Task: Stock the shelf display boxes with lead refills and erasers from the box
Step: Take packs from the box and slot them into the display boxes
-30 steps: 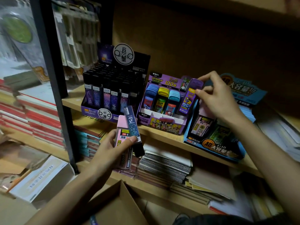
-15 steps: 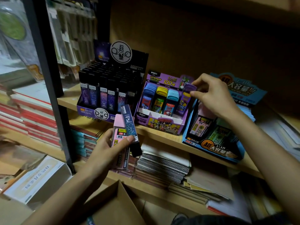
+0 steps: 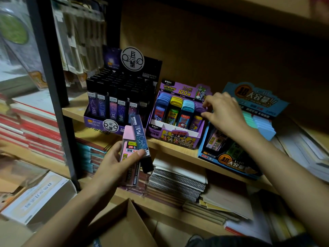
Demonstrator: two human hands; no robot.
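Note:
My left hand [image 3: 114,168] grips two lead refill cases together below the shelf edge: a pink one [image 3: 128,148] and a dark blue constellation one [image 3: 140,139]. My right hand [image 3: 224,113] reaches to the right column of the purple display box [image 3: 176,136]. Its thumb and fingers pinch the top of a purple lead refill [image 3: 196,122] that sits in that column. To the left stands a dark constellation display box [image 3: 97,121] full of refills. A blue display box [image 3: 231,161] stands to the right, partly behind my right wrist.
An open cardboard box [image 3: 124,225] is below my left arm. Spiral notebooks [image 3: 176,180] and paper stacks fill the lower shelf. A black upright post [image 3: 53,86] divides the shelving, with red book stacks [image 3: 35,131] to its left.
My right hand has lowered the purple refill from above the purple display box down into its right column. My left hand has stayed about where it was with its two cases.

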